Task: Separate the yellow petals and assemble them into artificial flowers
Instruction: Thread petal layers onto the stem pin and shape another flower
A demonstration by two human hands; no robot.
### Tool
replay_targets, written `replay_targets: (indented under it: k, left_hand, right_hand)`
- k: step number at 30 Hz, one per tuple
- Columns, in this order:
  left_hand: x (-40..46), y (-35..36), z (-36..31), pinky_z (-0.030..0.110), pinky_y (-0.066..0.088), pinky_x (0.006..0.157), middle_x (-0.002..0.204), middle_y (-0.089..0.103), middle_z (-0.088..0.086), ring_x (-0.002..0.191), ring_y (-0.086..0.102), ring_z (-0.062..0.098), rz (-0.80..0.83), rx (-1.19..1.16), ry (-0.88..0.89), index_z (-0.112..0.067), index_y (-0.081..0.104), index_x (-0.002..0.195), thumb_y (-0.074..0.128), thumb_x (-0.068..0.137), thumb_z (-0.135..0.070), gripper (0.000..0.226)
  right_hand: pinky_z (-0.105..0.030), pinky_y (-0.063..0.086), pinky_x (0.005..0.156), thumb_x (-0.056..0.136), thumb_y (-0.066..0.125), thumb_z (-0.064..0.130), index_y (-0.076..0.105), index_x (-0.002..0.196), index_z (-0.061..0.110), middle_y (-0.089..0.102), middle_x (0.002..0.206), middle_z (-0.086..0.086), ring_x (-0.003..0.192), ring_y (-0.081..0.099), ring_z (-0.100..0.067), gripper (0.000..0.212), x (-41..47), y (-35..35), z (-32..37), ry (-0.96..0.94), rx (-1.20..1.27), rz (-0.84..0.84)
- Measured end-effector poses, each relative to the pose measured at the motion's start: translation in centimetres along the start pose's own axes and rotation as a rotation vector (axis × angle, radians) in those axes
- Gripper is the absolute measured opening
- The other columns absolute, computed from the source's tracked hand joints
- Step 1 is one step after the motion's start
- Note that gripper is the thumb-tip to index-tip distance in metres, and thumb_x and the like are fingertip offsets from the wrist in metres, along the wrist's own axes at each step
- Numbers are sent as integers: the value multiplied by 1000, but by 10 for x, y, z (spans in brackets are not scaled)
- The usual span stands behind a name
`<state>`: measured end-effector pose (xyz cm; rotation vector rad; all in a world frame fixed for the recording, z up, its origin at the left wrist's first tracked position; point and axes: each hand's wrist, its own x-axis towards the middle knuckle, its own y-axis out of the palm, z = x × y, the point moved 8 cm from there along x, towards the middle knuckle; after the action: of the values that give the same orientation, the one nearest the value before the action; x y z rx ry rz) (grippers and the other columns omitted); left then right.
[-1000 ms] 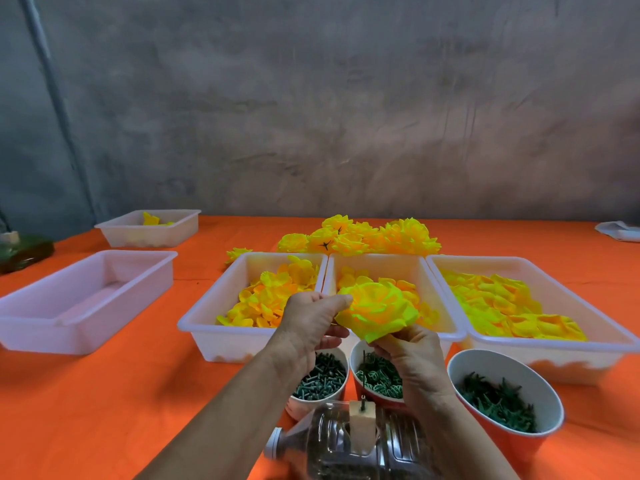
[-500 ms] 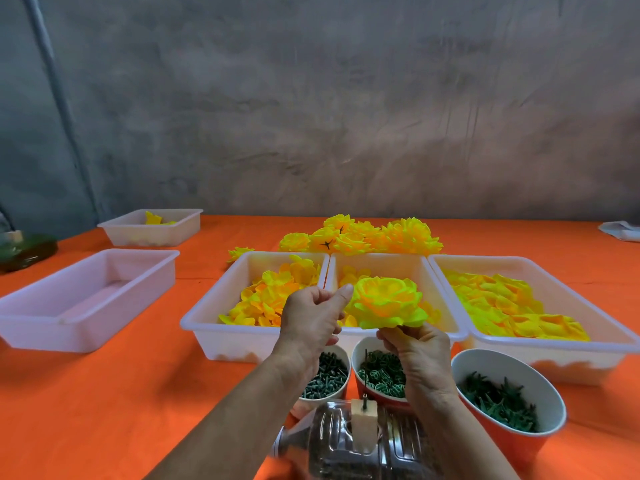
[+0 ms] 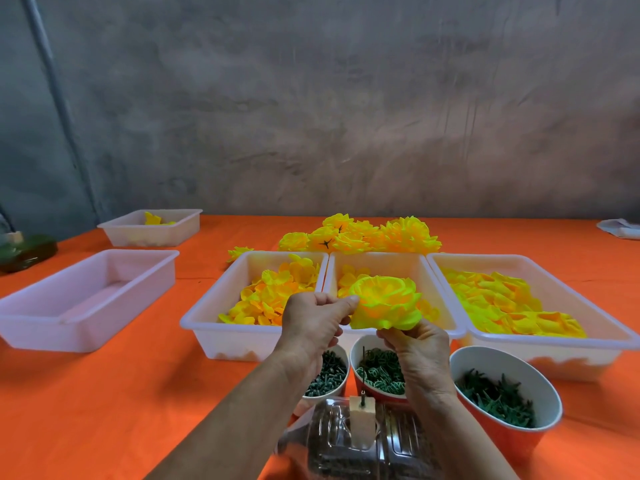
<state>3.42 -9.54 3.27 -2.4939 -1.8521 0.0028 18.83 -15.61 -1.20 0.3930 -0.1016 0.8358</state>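
Nearest the camera a clear bottle (image 3: 349,445) lies on its side with a small wooden block (image 3: 362,415) and an upright pin on top of it, just below both wrists. Above it three cups of green parts stand in a row: a left cup (image 3: 329,375), a middle cup (image 3: 375,370) and a large right cup (image 3: 502,396). The flower (image 3: 384,306) is held up over the middle cup and in front of the middle tray (image 3: 391,265). It sits directly above the right hand (image 3: 419,351), which grips it from underneath with curled fingers, palm up and forearm rising from the lower right; its open face tips up and slightly toward the camera, so its axis runs roughly upright out of that grip. The left hand (image 3: 315,323) is beside it on the left, thumb and forefinger pinching the outer petal edge, wrist bent inward. Whether a stem or pin passes through the base is hidden by the right hand, probably so. The next move likely turns on the left hand adjusting petals while the right steadies. Beyond lie the left tray (image 3: 221,306) and right tray (image 3: 540,268) of loose petals, then a pile of finished flowers (image 3: 367,233) on the orange table (image 3: 104,393).
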Motion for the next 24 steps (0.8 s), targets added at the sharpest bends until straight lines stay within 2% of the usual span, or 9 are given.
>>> replay_targets:
  k: [3,7,12,14,18,21,24]
  left_hand:
    - [1,-1,-2,23,42,53,73,63,6,60,49,14,-15,-12,13,-8,64,74,72,81,-13,12]
    - [2,-1,-1,22,44,55,71,62,5,59,50,13,-27,-39,25,-10,63,72,71,81,-5,12]
    - [3,2,-1,18,44,50,68,62,4,54,49,10,-5,-31,25,-10,64,74,69,81,-2,12]
    - [4,1,-1,19,43,50,67,60,4,52,48,10,-11,-36,14,-10,63,74,68,81,0,13]
    - [6,2,3,21,40,48,64,58,5,47,44,11,2,-90,-86,-8,64,77,64,80,4,13]
    - [7,2,6,20,41,48,62,59,5,47,44,12,16,-110,-146,-6,64,77,63,82,0,8]
    - [10,2,9,19,41,45,57,60,3,46,45,11,44,-112,-190,-6,62,75,67,85,-12,13]
  right_hand:
    - [-24,45,58,73,69,-12,71,67,16,66,55,6,52,52,-1,29,-3,2,5,-30,0,24]
    - [-12,46,53,73,70,-7,72,74,16,67,58,9,53,53,2,23,-6,5,12,-63,21,66]
    - [-13,47,53,74,68,-11,72,74,13,67,59,4,54,54,-2,24,-7,2,11,-36,-8,78]
    - [-14,47,55,76,69,-7,72,72,14,67,59,0,56,55,-5,22,-8,2,9,-24,-14,85]
    - [-14,48,56,78,69,-3,73,65,15,66,60,-4,58,55,-10,23,-7,3,10,-9,-23,96]
    - [-16,48,56,78,69,-4,73,64,15,66,61,-6,59,55,-12,23,-8,3,13,-17,-33,108]
    - [-15,49,54,77,69,-3,75,67,17,70,63,-4,58,59,-8,23,-10,7,17,-27,-8,151]
